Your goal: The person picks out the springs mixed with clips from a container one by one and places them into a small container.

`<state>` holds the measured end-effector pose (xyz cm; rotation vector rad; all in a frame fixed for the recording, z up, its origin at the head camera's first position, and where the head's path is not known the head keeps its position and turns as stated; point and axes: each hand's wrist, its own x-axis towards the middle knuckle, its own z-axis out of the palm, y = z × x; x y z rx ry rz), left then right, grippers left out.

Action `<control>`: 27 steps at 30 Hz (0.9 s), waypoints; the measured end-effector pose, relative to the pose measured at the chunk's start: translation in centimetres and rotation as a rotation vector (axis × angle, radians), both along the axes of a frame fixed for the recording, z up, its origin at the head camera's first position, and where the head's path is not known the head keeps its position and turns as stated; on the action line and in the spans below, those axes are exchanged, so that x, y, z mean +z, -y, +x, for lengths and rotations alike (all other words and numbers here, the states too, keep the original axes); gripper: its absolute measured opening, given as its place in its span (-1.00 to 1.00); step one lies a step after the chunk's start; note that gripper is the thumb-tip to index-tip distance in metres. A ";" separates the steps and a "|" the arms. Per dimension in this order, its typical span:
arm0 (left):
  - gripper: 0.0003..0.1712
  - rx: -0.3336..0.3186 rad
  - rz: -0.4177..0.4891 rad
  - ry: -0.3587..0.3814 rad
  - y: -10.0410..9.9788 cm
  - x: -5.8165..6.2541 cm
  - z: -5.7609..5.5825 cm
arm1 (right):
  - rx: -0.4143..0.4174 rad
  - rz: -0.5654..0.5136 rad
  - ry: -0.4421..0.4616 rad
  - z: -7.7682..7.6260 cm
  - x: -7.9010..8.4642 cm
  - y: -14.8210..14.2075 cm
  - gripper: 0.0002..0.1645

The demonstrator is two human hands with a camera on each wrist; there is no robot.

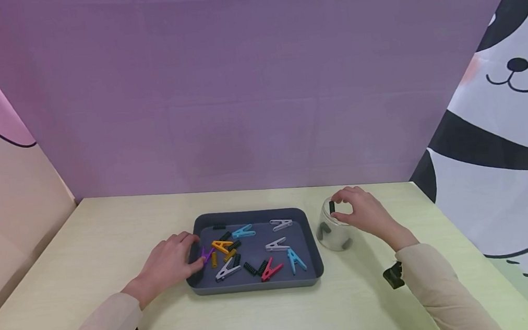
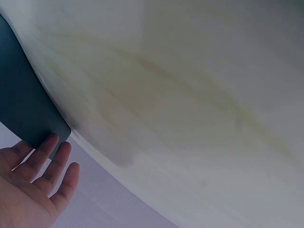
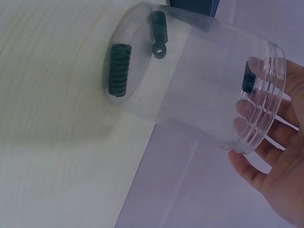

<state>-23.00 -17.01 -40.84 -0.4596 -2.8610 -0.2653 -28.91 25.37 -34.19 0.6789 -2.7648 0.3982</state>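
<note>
My right hand [image 1: 362, 211] pinches a short black coil spring [image 1: 331, 207] upright between thumb and fingers, at the mouth of a clear jar [image 1: 332, 237]. The right wrist view shows that spring [image 3: 248, 78] through the jar wall near the threaded neck. Dark springs [image 3: 119, 70] lie on the jar's bottom. At the left end of a dark grey tray [image 1: 260, 286], my left hand [image 1: 171, 262] rests with thumb and index finger spread over the rim, beside a purple clothespin [image 1: 207, 255]. Its other fingers [image 2: 59, 159] lie relaxed along the tray's outer wall in the left wrist view.
The tray holds blue clothespins [image 1: 297, 259], white clothespins [image 1: 278, 245], a red clothespin [image 1: 271, 270], a yellow clothespin [image 1: 222, 246], and several black springs [image 1: 250, 268] and yellow springs [image 1: 214, 259]. A purple backdrop [image 1: 238, 83] stands behind the pale wooden table [image 1: 268, 322].
</note>
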 end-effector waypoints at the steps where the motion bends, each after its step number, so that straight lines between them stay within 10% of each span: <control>1: -0.44 0.000 0.001 0.000 0.0 0.0 0.0 | 0.001 -0.002 -0.001 0.0 0.0 0.0 -0.62; 27: -0.44 -0.010 0.004 -0.011 0.1 -0.2 -0.2 | 0.039 0.000 -0.058 -0.3 0.6 0.2 -0.69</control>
